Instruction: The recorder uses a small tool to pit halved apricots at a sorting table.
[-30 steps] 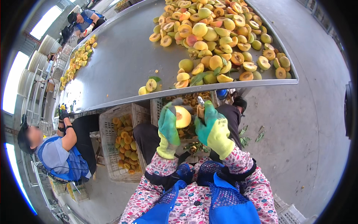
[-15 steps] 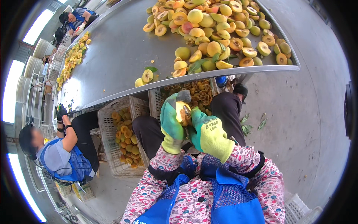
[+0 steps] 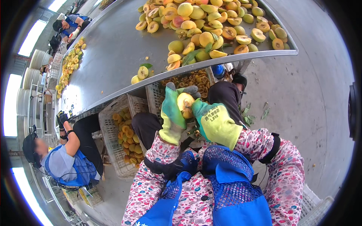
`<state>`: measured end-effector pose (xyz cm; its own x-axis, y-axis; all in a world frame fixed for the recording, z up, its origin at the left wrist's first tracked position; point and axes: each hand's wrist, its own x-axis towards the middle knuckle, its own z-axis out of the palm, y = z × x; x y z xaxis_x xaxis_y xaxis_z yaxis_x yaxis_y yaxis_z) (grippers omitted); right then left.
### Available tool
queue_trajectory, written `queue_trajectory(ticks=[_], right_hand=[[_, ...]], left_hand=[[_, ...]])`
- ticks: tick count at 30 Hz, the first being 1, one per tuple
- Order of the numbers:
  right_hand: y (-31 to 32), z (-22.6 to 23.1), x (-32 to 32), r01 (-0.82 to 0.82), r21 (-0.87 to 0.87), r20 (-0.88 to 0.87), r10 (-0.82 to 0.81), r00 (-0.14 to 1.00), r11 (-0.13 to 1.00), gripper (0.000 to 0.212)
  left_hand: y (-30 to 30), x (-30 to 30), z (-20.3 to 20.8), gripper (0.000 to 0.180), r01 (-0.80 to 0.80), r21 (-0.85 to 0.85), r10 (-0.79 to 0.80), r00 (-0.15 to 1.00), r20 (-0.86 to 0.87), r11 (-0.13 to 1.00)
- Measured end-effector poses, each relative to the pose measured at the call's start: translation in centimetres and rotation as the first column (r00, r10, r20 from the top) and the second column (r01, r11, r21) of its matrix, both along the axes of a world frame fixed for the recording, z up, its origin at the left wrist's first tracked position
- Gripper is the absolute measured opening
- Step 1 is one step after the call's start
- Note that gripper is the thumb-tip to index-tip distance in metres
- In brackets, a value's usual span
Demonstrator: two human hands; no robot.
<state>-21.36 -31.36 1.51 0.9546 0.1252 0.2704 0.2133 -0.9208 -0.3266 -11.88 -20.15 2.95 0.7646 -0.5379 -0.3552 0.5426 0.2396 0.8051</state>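
In front of my chest, my left hand (image 3: 173, 115), in a green and yellow work glove, holds a halved yellow stone fruit (image 3: 185, 105) with its brownish cut face showing. My right hand (image 3: 215, 121), gloved alike, is closed just beside the fruit. Its fingertips reach the fruit's right edge, and whatever they grip is hidden. Below and beyond my hands stands a crate of brown-yellow fruit pieces (image 3: 190, 82). A heap of whole and halved stone fruit (image 3: 203, 28) lies on the metal table, with some green leaves among it.
The metal table's raised rim (image 3: 124, 90) runs across ahead of my hands. A pale plastic crate (image 3: 107, 120) of fruit halves stands to the left. One co-worker (image 3: 71, 158) sits at the left, another (image 3: 69, 28) at the far left. Fallen leaves (image 3: 249, 119) lie on the floor.
My right hand has drawn slightly right, away from the fruit's cut face, and a metal glint there is gone. The left fingers have spread wider around the fruit. The view has shifted slightly.
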Motion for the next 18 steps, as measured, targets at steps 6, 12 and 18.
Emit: queue_trajectory(ticks=[6, 12, 18], right_hand=[[0.5, 1.0, -0.2, -0.024, -0.085, -0.212, 0.005, 0.977, 0.996, 0.031], [0.0, 2.1, 0.8, 0.211, 0.571, -0.423, 0.064, 0.904, 0.794, 0.030], [-1.2, 4.0, 1.0, 0.484, 0.846, -0.517, 0.560, 0.647, 0.221, 0.032]], left_hand=[[0.5, 0.2, 1.6, 0.051, 0.080, 0.207, -0.097, 0.992, 0.075, 0.975], [0.6, 3.8, 0.1, 0.036, 0.337, 0.190, -0.329, 0.942, -0.071, 0.922], [1.9, 3.3, 0.2, 0.039, 0.437, 0.351, -0.516, 0.839, 0.172, 0.828]])
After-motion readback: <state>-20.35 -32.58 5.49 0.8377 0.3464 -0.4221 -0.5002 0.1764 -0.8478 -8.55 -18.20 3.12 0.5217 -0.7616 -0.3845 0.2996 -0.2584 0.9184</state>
